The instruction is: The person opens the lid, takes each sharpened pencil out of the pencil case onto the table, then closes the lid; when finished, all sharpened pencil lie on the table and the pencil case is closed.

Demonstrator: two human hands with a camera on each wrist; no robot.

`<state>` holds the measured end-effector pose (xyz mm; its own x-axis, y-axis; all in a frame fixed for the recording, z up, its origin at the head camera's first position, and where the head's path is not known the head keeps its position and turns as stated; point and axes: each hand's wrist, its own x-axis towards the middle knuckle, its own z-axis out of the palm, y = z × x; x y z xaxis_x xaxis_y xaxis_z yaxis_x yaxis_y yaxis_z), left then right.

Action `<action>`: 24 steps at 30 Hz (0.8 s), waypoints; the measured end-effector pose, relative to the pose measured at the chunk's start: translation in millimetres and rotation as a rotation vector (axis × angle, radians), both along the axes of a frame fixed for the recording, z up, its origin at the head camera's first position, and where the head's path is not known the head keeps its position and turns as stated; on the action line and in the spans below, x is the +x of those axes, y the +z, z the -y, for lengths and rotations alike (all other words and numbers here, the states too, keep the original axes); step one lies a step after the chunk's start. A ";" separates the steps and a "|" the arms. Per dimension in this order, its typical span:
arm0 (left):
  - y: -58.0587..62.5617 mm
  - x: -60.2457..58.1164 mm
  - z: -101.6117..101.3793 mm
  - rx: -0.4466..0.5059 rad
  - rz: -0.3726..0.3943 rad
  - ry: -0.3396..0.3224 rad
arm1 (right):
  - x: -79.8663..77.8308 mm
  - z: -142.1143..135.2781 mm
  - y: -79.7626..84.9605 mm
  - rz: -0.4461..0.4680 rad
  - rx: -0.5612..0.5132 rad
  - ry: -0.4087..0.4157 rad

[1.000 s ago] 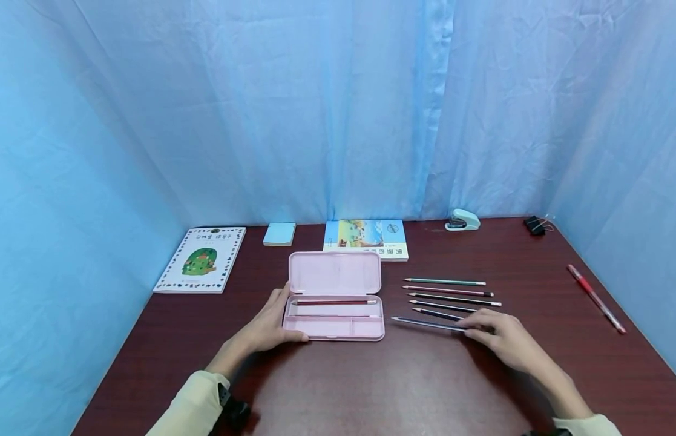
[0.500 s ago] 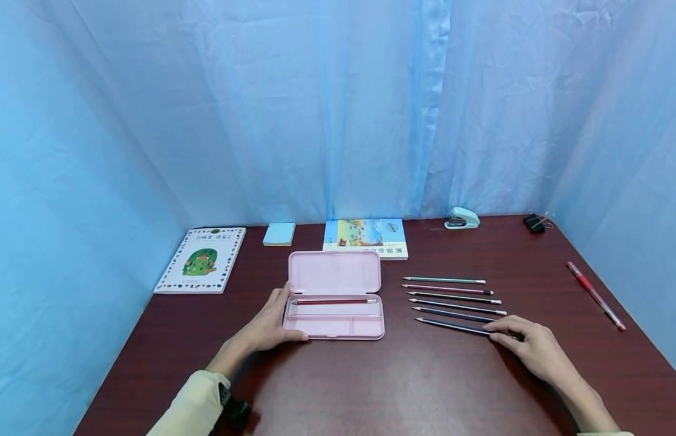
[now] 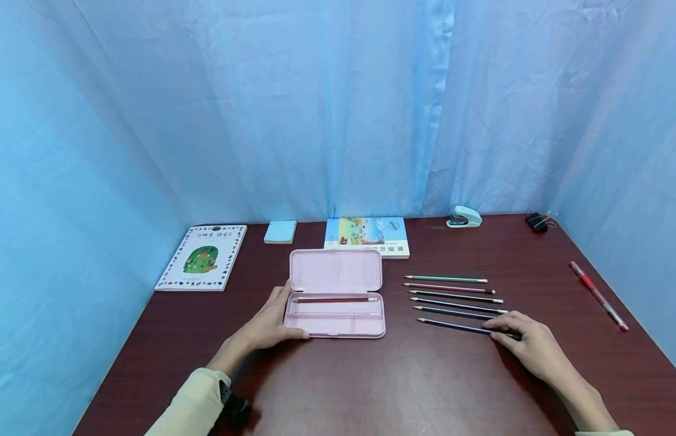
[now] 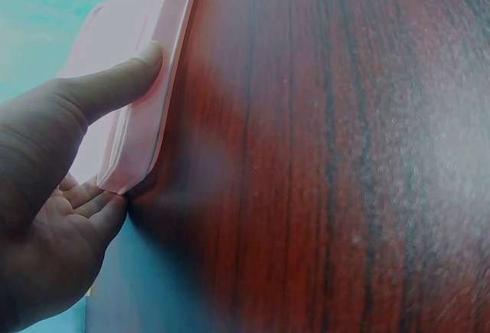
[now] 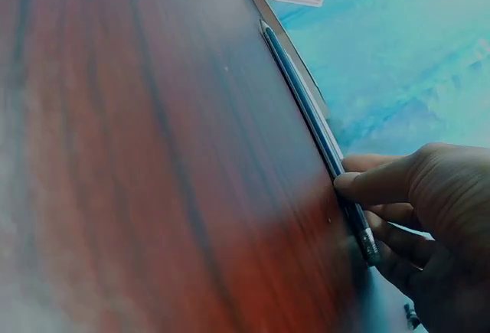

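A pink pencil case [image 3: 336, 270] lies with its lid raised back, and one dark red pencil [image 3: 334, 300] is in its rear compartment. My left hand [image 3: 269, 324] holds the case at its left end, the thumb [image 4: 126, 80] against the front wall and the other fingers at the side. To the right, my right hand [image 3: 534, 348] pinches a dark pencil [image 5: 306, 111] near its eraser end, between thumb and fingers. That pencil lies nearest to me in a row of several pencils, among them a green pencil [image 3: 446, 279] at the back. All their tips point left.
Behind the case is a blue book [image 3: 367, 233], partly covered by the lid. A white book [image 3: 201, 257] and sticky notes [image 3: 280, 232] lie to the left. At the right are a stapler [image 3: 464, 217], a binder clip [image 3: 537, 222] and a red pen [image 3: 598, 295].
My right hand has moved right with the dark pencil, drawing its tip away from the case and bringing it into line with the others. My left hand has stayed on the case.
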<state>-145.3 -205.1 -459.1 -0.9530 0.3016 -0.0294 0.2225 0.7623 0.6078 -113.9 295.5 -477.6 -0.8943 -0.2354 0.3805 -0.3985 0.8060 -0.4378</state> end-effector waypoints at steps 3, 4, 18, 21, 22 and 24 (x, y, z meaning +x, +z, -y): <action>0.1 -0.6 -0.3 -0.004 -0.004 -0.002 | -3.4 7.2 6.4 -0.017 0.009 0.022; 0.0 -0.7 -0.2 -0.004 -0.004 -0.002 | -5.1 11.4 9.4 -0.019 0.013 0.031; 0.3 -1.6 -0.3 0.016 0.000 -0.008 | -48.0 134.2 36.9 0.082 -0.089 0.377; 0.2 -1.5 -0.4 0.019 0.002 -0.010 | -52.2 162.2 33.8 0.134 -0.073 0.442; 0.6 -1.4 -0.5 0.020 0.004 -0.010 | -52.9 170.6 32.4 0.154 -0.064 0.460; 0.4 -1.3 -0.3 0.020 0.004 -0.012 | -53.8 185.4 29.6 0.188 -0.034 0.483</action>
